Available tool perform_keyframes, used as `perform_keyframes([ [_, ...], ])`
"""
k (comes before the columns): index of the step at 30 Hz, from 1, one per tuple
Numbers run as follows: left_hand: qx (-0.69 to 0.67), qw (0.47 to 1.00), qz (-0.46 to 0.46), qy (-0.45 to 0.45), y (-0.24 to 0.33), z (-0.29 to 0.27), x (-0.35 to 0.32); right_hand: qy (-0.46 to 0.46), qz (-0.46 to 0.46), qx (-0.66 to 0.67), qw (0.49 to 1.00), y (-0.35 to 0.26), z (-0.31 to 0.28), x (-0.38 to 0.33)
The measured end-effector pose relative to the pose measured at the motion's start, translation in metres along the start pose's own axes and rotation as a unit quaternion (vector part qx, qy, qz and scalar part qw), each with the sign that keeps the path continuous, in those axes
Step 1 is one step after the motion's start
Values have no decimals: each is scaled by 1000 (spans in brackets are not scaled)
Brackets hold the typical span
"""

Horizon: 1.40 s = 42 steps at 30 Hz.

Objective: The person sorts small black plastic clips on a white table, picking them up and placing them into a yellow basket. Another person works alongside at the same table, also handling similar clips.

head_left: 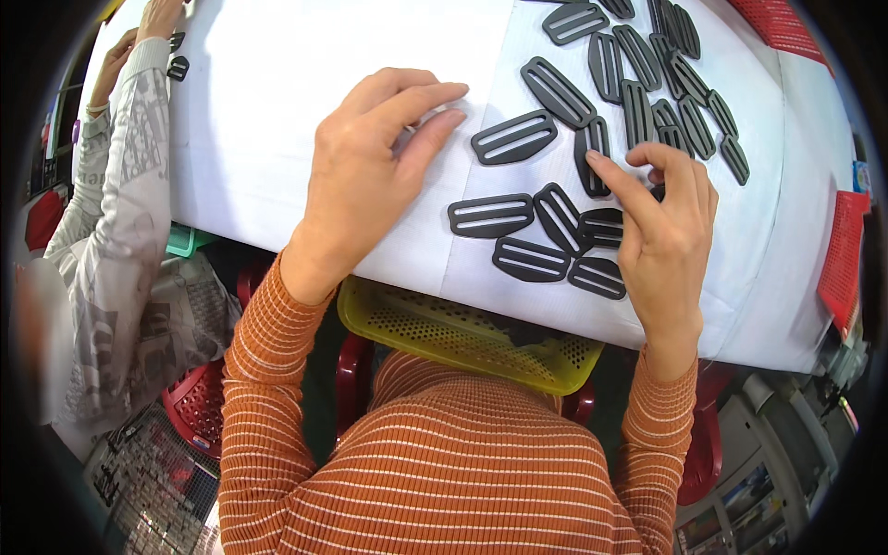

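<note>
Many black plastic slide buckles (513, 138), each with long slots, lie loose on the white table. My right hand (668, 217) is over them, its index fingertip at the upper end of one upright buckle (592, 171); whether it presses on it I cannot tell. The other right fingers are bent above the pile, apart from each other. To the left, my left hand (370, 153) hovers over the white surface with thumb and index finger apart and nothing between them. Nearest to it is a slanted buckle (558, 92). Below sits a small group with a flat buckle (491, 215).
A yellow perforated basket (467, 342) is below the table's near edge, at my lap. At far left another person's sleeve (139, 176) and hands reach over the table near small black pieces (178, 67). Red baskets (844, 254) stand along the right side.
</note>
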State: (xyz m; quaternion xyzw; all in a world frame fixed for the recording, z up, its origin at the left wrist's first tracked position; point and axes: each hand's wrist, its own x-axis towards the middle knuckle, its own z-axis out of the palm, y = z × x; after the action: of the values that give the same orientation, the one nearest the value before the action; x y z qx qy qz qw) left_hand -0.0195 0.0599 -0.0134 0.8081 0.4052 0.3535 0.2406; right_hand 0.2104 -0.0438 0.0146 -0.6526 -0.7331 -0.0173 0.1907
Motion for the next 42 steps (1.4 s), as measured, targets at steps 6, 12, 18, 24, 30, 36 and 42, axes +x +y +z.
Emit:
perform_keyframes([
  [6,15,998,65,-14,-9,-3,7,-24,32,-17,999,0,-11,-22],
  [12,109,967,187,-133,-7,16,33,10,45,7,999,-2,-12,-28],
  [18,222,941,231,-109,-7,17,28,21,70,12,997,3,-18,-47],
  [24,174,963,185,-90,-2,0,10,14,65,2,998,2,-20,-67],
  [30,149,977,147,-51,7,-3,-7,17,98,-18,995,2,-30,-72],
  [36,111,983,143,-43,36,5,-26,32,104,-22,994,7,-27,-82],
  [42,98,980,151,-90,82,39,-52,0,102,-61,993,-1,-30,-96],
])
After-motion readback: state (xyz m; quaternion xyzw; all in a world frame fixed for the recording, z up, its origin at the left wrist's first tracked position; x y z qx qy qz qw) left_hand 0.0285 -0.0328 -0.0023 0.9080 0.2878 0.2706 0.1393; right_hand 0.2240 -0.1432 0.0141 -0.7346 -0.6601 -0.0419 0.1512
